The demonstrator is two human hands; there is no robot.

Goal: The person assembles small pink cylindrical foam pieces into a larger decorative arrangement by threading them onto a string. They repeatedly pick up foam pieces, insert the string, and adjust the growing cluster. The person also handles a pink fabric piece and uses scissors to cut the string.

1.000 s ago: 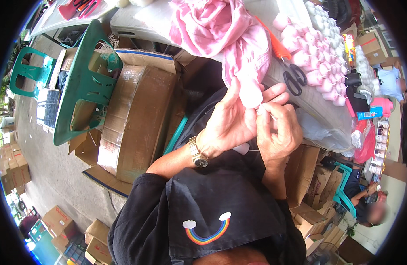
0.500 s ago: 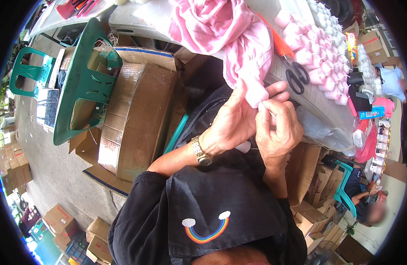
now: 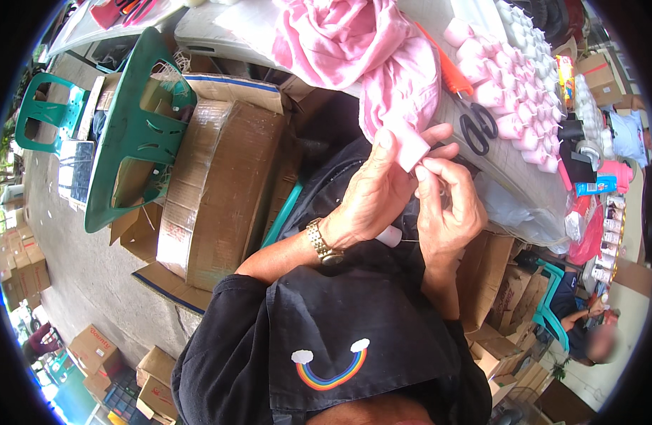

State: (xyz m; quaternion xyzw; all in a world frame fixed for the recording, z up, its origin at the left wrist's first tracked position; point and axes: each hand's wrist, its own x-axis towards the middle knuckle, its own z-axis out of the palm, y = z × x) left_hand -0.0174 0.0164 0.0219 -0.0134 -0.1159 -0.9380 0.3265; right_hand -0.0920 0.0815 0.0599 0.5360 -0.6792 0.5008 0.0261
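A short pale-pink candle (image 3: 410,150) rests across the fingers of my left hand (image 3: 372,185), its end tilted toward my right hand. The left thumb presses along its side. My right hand (image 3: 450,207) has thumb and forefinger pinched together at the candle's lower end; what they pinch, perhaps the wick, is too small to make out. Below the hands, a second pink candle (image 3: 390,236) lies on my dark lap, with a thin pale strand running from it. A pink cloth (image 3: 340,46) hangs over the table edge just beyond the held candle.
On the grey table (image 3: 450,134) lie black-handled scissors (image 3: 476,129), an orange-handled tool (image 3: 453,74) and rows of pink candles (image 3: 506,92). White candles (image 3: 531,42) stand behind them. To the left are an open cardboard box (image 3: 223,191) and a green plastic chair (image 3: 117,142). Another person (image 3: 588,329) sits at far right.
My right hand has shifted slightly right, its fingertips now higher against the candle's end. The held candle has turned a little in my left hand.
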